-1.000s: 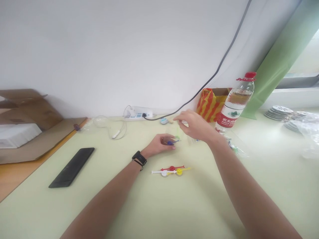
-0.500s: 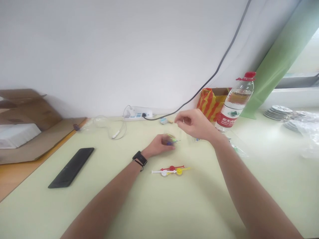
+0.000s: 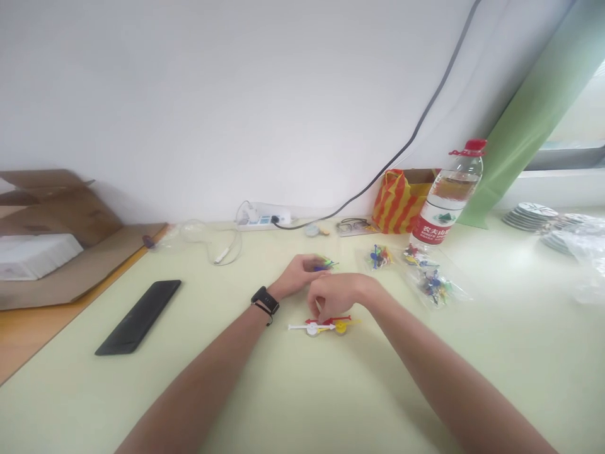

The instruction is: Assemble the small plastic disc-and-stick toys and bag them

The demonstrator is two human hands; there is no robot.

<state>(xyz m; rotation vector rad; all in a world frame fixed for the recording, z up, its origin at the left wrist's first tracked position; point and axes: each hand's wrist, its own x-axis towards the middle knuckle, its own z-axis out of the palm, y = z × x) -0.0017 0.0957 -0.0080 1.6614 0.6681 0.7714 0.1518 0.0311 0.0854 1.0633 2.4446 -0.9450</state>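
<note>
On the table in front of me lies a small group of plastic arrow spinners: a white arrow spinner [image 3: 312,328], a yellow arrow spinner [image 3: 341,326] and a red arrow spinner [image 3: 343,319] behind them. My right hand [image 3: 336,295] reaches down from above, its thumb and fingers pinched at the red one's hub, which they hide. Just behind it, my left hand [image 3: 299,275] rests on its side with curled fingers around green and blue arrow spinners [image 3: 326,263]. How many it holds cannot be made out.
Clear bags of coloured spinners [image 3: 432,284] lie to the right, near a water bottle [image 3: 444,202] and a striped bag [image 3: 397,198]. Glasses [image 3: 354,224] and a power strip [image 3: 262,217] sit by the wall. At left are a black case [image 3: 139,317] and a cardboard box [image 3: 51,208].
My right hand has come down and toward me, from above the table to the red arrow spinner. My left hand stays nearly in place, still holding its spinners.
</note>
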